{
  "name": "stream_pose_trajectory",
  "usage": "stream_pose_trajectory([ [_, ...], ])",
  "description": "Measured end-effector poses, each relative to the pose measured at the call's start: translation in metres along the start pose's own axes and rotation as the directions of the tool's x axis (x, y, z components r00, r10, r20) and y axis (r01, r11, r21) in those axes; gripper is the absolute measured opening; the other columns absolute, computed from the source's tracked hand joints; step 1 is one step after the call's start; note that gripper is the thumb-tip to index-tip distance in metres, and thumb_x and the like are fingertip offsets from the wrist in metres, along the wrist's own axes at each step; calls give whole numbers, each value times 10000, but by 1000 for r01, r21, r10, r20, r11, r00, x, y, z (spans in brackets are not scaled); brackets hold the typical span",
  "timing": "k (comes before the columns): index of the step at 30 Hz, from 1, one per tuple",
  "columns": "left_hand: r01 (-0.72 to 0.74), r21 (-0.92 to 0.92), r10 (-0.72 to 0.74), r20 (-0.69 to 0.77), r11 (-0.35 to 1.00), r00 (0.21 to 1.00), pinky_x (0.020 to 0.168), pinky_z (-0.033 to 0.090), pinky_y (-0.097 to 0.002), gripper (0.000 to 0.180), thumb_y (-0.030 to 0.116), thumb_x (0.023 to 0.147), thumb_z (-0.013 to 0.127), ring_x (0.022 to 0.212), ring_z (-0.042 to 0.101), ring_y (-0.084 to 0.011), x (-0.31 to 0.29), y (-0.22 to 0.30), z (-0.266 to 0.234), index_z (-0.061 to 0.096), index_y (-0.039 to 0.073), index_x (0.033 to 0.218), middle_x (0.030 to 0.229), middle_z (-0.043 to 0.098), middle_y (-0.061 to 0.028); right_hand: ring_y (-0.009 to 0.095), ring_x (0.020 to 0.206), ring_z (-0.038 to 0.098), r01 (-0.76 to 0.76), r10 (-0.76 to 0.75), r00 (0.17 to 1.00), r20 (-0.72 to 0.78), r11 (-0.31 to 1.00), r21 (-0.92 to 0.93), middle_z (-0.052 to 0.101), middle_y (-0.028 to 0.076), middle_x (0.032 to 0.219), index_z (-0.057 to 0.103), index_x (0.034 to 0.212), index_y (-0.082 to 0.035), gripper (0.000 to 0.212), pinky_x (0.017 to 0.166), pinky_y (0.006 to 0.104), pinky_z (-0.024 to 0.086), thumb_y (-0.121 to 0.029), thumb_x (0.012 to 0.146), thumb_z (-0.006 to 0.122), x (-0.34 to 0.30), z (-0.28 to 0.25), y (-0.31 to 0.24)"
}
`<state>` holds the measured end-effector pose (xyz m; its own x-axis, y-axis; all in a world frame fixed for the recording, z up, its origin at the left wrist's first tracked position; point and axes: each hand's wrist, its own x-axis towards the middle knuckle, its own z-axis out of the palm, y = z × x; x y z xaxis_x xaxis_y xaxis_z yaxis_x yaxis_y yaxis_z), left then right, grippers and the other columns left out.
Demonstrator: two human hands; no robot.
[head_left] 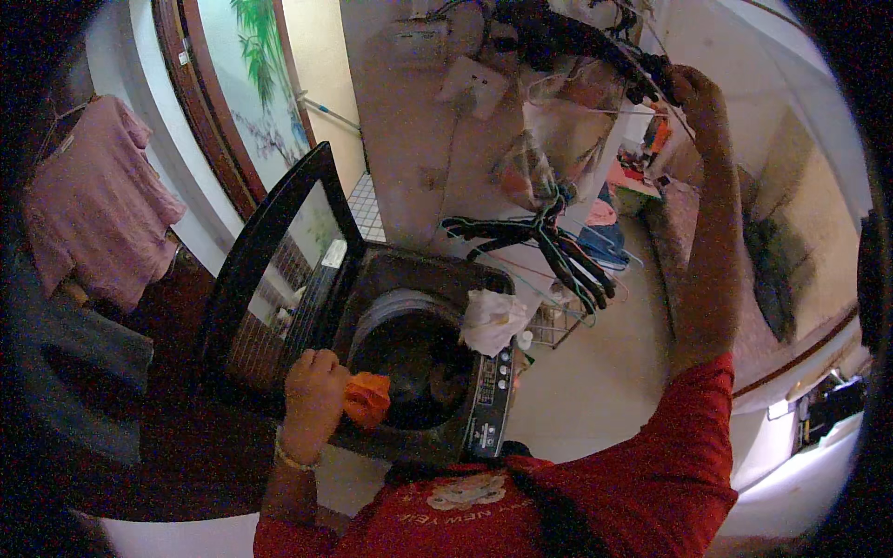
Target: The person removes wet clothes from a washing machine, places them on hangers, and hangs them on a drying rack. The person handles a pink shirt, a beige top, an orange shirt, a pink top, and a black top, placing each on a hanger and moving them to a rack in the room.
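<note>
My left hand (314,395) is closed around a bunched orange cloth (367,400), just over the near left rim of a top-loading washing machine (419,265). The machine's dark lid (279,270) with a see-through pane stands raised on the left. Inside the drum (409,363) it is too dark to make out what lies there. High at the upper right, my right hand (686,88) reaches up with bent fingers to dark hanging items (642,70); what it grips is hidden. A crumpled white cloth (493,321) rests on the machine's right edge, by the control panel (488,400).
A bundle of hangers (549,232) hangs beyond the machine, below a clear plastic bag (553,149). A pink shirt (107,200) hangs at the left, above dark grey cloth (84,381). A wire rack (563,321) stands on the floor right of the machine.
</note>
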<state>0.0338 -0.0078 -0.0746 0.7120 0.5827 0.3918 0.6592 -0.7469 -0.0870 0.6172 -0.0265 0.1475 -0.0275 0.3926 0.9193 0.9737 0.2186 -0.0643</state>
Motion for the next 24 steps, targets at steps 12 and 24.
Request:
stream_pose_trajectory([
  [12,176,-622,-247,-28,763,969,691,451,-346,133,-12,749,468,782,558,-305,1,-14,0,558,-1,846,834,569,-153,64,523,444,-411,581,799,156,338,846,509,4,712,497,1078,-33,286,437,194,358,-225,867,502,-74,60,-146],
  [24,268,-787,-362,61,556,930,541,395,-255,56,33,708,489,586,484,-113,42,-5,-20,515,7,749,643,516,-51,44,427,271,-423,365,792,489,-249,871,333,-38,567,478,938,-56,201,356,201,202,-247,878,491,-136,82,-327],
])
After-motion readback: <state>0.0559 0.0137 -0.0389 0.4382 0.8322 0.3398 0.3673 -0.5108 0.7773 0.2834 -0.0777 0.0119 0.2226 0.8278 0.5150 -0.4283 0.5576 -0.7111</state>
